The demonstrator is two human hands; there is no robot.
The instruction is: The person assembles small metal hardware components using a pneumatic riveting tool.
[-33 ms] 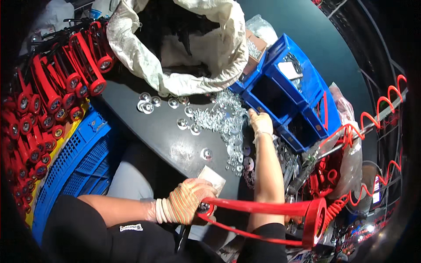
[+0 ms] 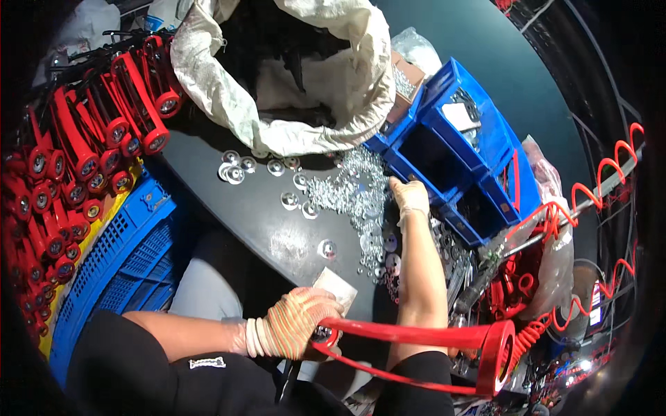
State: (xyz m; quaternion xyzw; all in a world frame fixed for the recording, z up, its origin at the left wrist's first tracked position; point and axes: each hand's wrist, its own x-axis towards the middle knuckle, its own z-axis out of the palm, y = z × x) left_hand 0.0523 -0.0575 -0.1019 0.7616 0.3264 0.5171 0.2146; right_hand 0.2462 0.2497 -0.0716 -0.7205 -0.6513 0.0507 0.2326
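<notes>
My left hand (image 2: 295, 322), in a striped knit glove, is closed around the small round end of a long red frame (image 2: 416, 334). The frame's two bars stretch right, over my right forearm, to a wide ring-shaped end. My right hand (image 2: 412, 197), also gloved, reaches to the right edge of a pile of small silvery metal pieces (image 2: 347, 191), beside the blue bins. Its fingers are bent together at the pile; whatever is between them is too small to make out. Just past my left hand, a pale flat block (image 2: 336, 288) lies at the table's edge.
A white woven sack (image 2: 239, 114) stands open at the back. Blue parts bins (image 2: 479, 166) sit right of the pile. Round metal discs (image 2: 234, 172) lie scattered on the dark table (image 2: 243, 215). Red frames (image 2: 83, 152) crowd the left, above a blue crate (image 2: 114, 253). A coiled red hose (image 2: 583, 191) hangs at right.
The ring end of the red frame has dipped slightly. My right hand has shifted a little left at the pile; my left hand keeps its hold.
</notes>
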